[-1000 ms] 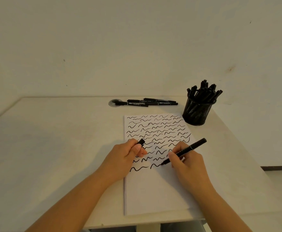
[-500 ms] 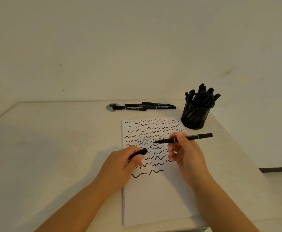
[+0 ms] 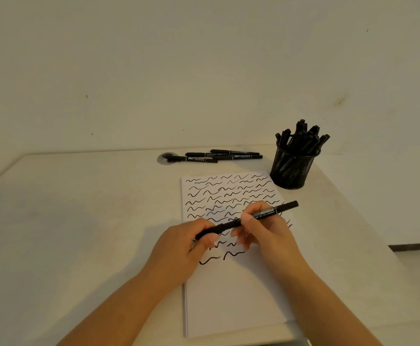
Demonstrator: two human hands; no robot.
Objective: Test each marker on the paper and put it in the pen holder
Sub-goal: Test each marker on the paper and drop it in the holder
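- Head view: a person's two hands met over a sheet of paper (image 3: 236,295) on a pale table (image 3: 79,221). Rows of black squiggles covered the upper half of the sheet.
- The right hand (image 3: 266,231) pinched the barrel of a black marker (image 3: 264,215), held almost level above the paper.
- The left hand (image 3: 191,243) gripped the cap (image 3: 210,231), now pressed onto the marker's tip end.
- Half a second earlier the cap and the marker were apart, the tip bare; a second earlier the tip was drawing the newest squiggle (image 3: 234,254) in the lowest row.
- So this marker had probably passed its test and was being closed; dropping it in the holder looked like the next step.
- The mesh holder (image 3: 294,168) stood just beyond the sheet's far right corner, already packed with markers.
- Four loose markers (image 3: 219,156) lay near the far edge, seemingly untested, beside a round grommet (image 3: 165,158).
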